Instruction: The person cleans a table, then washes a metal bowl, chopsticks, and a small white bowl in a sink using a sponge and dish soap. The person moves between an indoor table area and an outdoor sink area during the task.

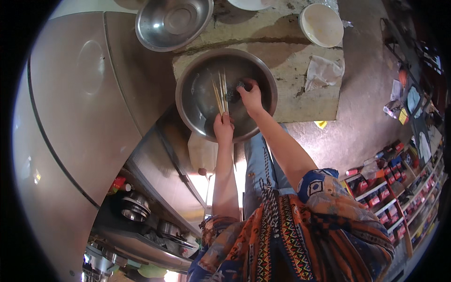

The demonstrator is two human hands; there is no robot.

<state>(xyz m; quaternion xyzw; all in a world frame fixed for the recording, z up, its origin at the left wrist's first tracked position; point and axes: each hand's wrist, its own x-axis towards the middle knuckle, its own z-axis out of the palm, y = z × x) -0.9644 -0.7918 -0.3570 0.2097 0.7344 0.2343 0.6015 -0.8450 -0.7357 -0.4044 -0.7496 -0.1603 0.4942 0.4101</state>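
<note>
A bundle of thin wooden chopsticks (221, 89) is fanned out over a large metal basin (187, 110). My left hand (224, 128) grips their near ends, close to the basin's front rim. Inside the basin, my right hand (250, 96) is closed on a dark metal scouring pad (232, 92). The pad lies against or right beside the sticks' right side; exactly where they touch is hard to make out. Some liquid seems to glint on the basin's floor.
The basin stands on a worn, pale table (300, 103). Behind it are another metal basin (164, 28) and a white bowl (321, 26). A crumpled white cloth (324, 74) lies at the right. Large metal panels (80, 84) rise at the left; stocked shelves (390, 202) stand at the lower right.
</note>
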